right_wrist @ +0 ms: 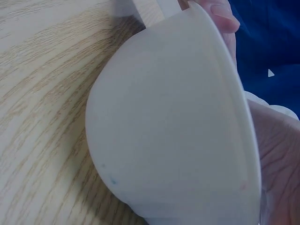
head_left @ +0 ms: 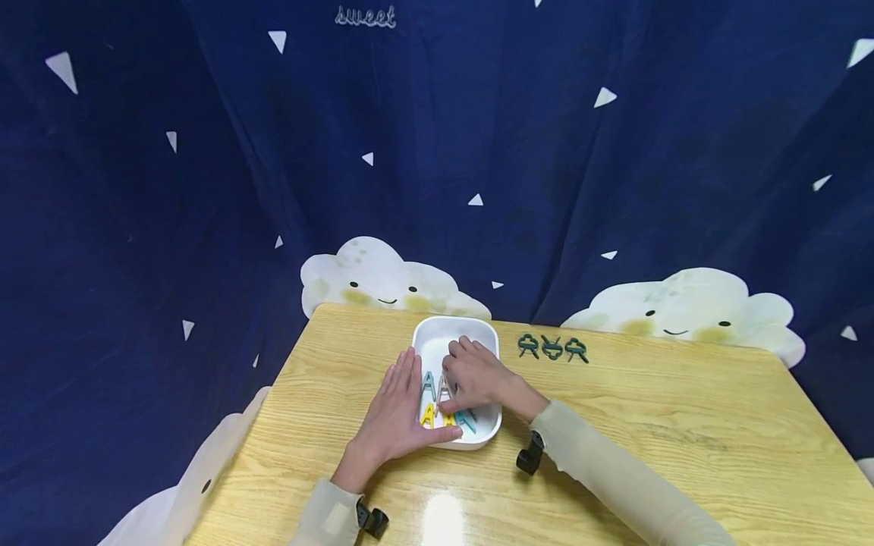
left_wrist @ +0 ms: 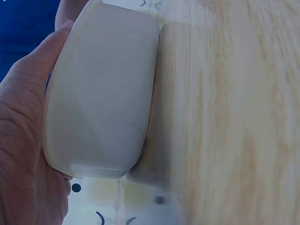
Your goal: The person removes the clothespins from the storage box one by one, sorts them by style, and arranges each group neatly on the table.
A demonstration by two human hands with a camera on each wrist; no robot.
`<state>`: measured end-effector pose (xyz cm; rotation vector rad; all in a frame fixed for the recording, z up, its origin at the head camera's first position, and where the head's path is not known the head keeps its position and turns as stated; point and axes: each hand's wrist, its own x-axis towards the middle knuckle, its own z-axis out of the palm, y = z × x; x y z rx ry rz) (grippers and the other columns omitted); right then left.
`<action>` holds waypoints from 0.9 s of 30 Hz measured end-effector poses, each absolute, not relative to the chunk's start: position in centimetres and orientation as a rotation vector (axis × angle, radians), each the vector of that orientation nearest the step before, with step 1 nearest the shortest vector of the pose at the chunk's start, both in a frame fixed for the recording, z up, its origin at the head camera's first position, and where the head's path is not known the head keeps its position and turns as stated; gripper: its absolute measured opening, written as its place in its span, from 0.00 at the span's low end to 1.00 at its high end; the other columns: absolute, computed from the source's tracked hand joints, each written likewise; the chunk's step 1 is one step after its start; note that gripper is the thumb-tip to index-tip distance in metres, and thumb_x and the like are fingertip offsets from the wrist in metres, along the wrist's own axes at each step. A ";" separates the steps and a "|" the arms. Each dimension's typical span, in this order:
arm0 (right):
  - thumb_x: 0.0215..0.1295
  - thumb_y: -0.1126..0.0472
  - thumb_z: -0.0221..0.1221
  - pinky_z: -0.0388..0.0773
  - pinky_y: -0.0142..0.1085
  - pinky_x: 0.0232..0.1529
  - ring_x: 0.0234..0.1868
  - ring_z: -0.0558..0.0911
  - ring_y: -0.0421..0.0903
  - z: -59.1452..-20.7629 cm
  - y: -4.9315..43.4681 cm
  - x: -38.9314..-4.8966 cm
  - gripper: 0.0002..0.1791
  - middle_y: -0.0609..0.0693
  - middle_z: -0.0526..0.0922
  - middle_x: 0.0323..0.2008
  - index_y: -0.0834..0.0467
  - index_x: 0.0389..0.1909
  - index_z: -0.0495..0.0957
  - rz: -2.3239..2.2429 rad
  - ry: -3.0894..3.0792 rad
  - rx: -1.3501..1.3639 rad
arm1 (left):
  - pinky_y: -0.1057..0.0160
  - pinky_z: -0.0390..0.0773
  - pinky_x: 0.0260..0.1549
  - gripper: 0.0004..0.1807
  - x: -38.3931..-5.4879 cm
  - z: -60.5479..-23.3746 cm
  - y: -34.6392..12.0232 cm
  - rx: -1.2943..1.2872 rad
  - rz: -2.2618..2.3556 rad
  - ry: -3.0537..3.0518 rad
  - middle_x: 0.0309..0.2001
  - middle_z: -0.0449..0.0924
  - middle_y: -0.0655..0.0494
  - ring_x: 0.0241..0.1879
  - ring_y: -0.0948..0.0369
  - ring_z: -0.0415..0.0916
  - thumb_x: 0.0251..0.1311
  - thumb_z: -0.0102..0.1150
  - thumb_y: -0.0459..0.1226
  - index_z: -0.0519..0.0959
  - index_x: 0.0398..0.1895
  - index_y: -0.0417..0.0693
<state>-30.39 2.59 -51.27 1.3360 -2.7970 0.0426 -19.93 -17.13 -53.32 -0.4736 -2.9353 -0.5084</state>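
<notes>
One pale grey clip (head_left: 443,389) inside the white tray (head_left: 492,334), just left of the right hand (head_left: 476,373), between its bent fingers and outstretched thumb; long axis roughly straight away from the body; nearer to the right hand than to the left hand (head_left: 392,421); right grip curled, but whether pinching the grey clip or only beside it, cannot tell; left grip spread, with straight fingers along the tray's left side and thumb over its near left corner; also in the tray, a teal clip (head_left: 428,384) on the left, a yellow clip (head_left: 428,415) nearer, a second yellow clip (head_left: 448,419) by the right thumb, a slanted second teal clip (head_left: 466,422) at near right; on the wooden worktop (head_left: 649,425), right of the tray, three dark green clips (head_left: 551,348) in a row.
</notes>
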 end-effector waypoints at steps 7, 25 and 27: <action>0.50 0.23 0.66 0.69 0.39 0.42 0.42 0.66 0.46 -51.1 2.5 -30.3 0.35 0.46 0.72 0.39 0.52 0.36 0.81 0.049 -2.827 1.345 | 0.52 0.42 0.81 0.81 -20.0 -53.2 -17.2 -0.472 -0.531 -2.921 0.85 0.38 0.39 0.84 0.51 0.32 0.44 0.47 0.87 0.44 0.83 0.32; 0.47 0.23 0.68 0.68 0.38 0.40 0.39 0.66 0.45 -50.8 2.3 -29.5 0.31 0.44 0.69 0.33 0.46 0.23 0.72 0.022 -2.840 1.332 | 0.53 0.40 0.82 0.81 -20.0 -53.2 -17.0 -0.470 -0.523 -2.952 0.85 0.35 0.41 0.84 0.51 0.30 0.43 0.46 0.88 0.42 0.83 0.34; 0.47 0.22 0.68 0.68 0.38 0.40 0.39 0.66 0.45 -50.8 2.2 -29.4 0.31 0.44 0.69 0.33 0.46 0.22 0.72 0.025 -2.843 1.332 | 0.53 0.40 0.82 0.81 -19.9 -53.1 -17.1 -0.469 -0.526 -2.951 0.85 0.35 0.41 0.84 0.52 0.29 0.43 0.47 0.88 0.42 0.83 0.33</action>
